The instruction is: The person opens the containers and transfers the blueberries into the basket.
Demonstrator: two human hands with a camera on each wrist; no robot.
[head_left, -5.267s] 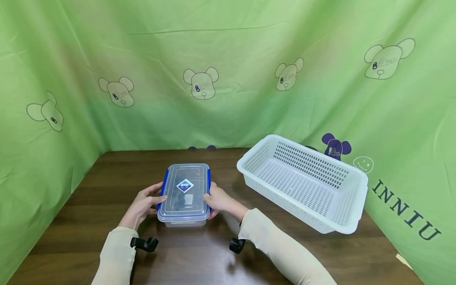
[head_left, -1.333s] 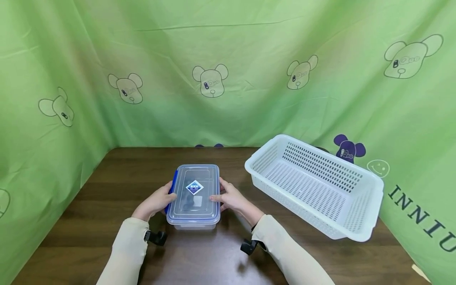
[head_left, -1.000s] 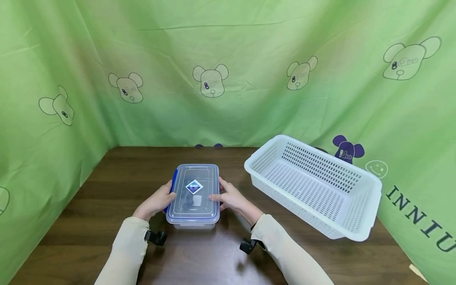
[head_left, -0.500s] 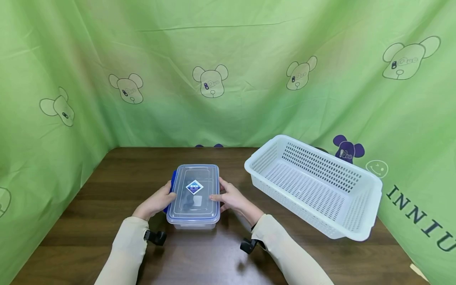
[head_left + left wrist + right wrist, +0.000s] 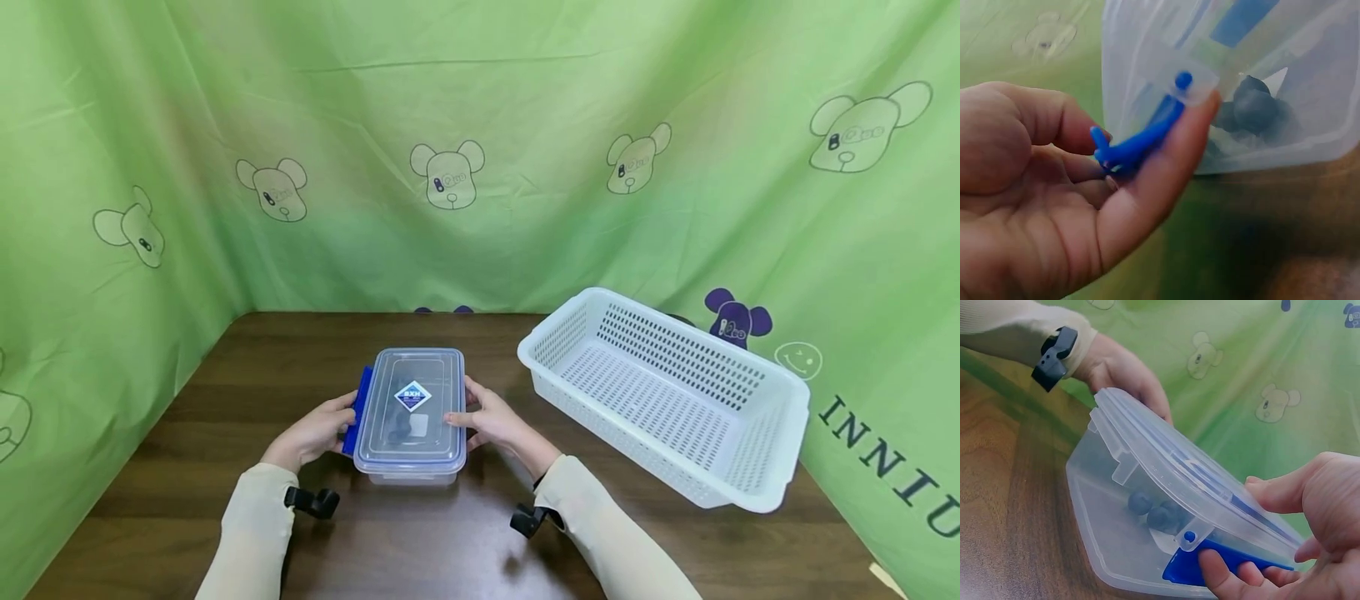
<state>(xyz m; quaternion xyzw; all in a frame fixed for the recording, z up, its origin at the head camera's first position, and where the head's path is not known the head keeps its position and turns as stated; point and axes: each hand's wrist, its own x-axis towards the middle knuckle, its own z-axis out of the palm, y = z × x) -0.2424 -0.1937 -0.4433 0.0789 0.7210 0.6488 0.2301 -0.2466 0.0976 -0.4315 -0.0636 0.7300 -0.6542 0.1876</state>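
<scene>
A clear food container [image 5: 411, 479] with a clear lid [image 5: 408, 433] stands on the table, a blue diamond label on top. My left hand [image 5: 315, 429] pinches the blue latch [image 5: 358, 412] on its left side, which sticks outward from the lid; the left wrist view shows this latch [image 5: 1141, 140] between thumb and fingers. My right hand [image 5: 495, 421] holds the right side, thumb on the lid edge. In the right wrist view its fingertips touch another blue latch [image 5: 1194, 565], hanging down against the wall. Dark round things [image 5: 1160, 517] lie inside the container.
A white perforated basket [image 5: 645, 408] stands at the right of the brown table [image 5: 187, 483], set at an angle. A green printed curtain [image 5: 450, 250] hangs behind the table and along both sides. Black wrist mounts [image 5: 311, 502] sit on both sleeves.
The right latch, visible beside the lid 5.3 s ago, is now down out of the head view. The left latch has swung outward, and my left hand has shifted left with it.
</scene>
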